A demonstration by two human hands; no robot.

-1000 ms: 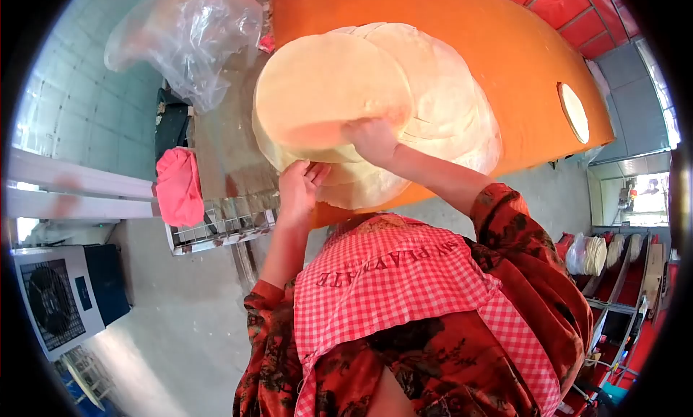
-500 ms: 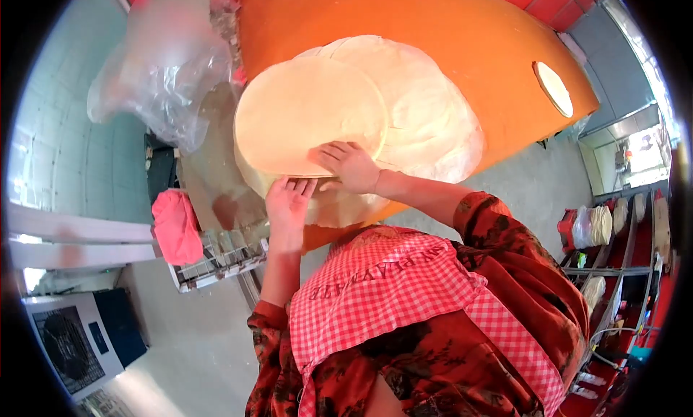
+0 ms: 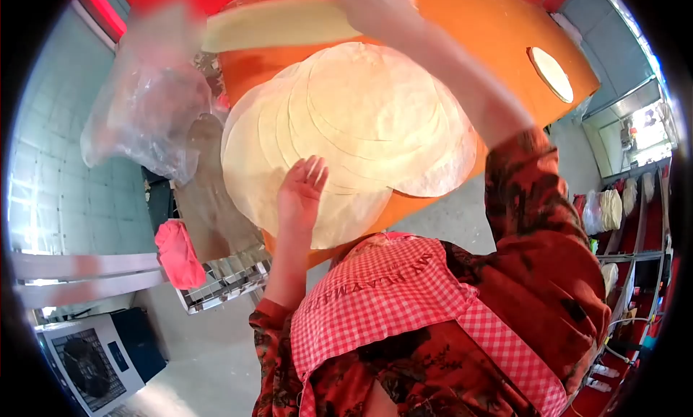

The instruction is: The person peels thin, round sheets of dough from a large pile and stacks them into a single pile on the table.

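Observation:
Several thin round dough sheets (image 3: 361, 107) overlap in a fanned pile on the orange table (image 3: 498, 42). My left hand (image 3: 304, 190) rests palm up over the pile's near left part, fingers apart and holding nothing. Stretched out to the far side, my right hand (image 3: 375, 6) is smeared by motion beside a single blurred sheet (image 3: 281, 24). That sheet is seen nearly edge-on beyond the pile, and my right fingers appear to hold its right end, though they are not clear.
A clear plastic bag (image 3: 148, 121) is left of the table. A pink cloth (image 3: 178, 255) lies by a metal rack (image 3: 224, 283). One small round piece (image 3: 551, 74) is at the table's right end. Shelves (image 3: 628, 258) stand at the right.
The top sheet has left the pile and moved to the far side with my right hand. My left hand has come off its edge and opened. Overlapping edges of the lower sheets now show.

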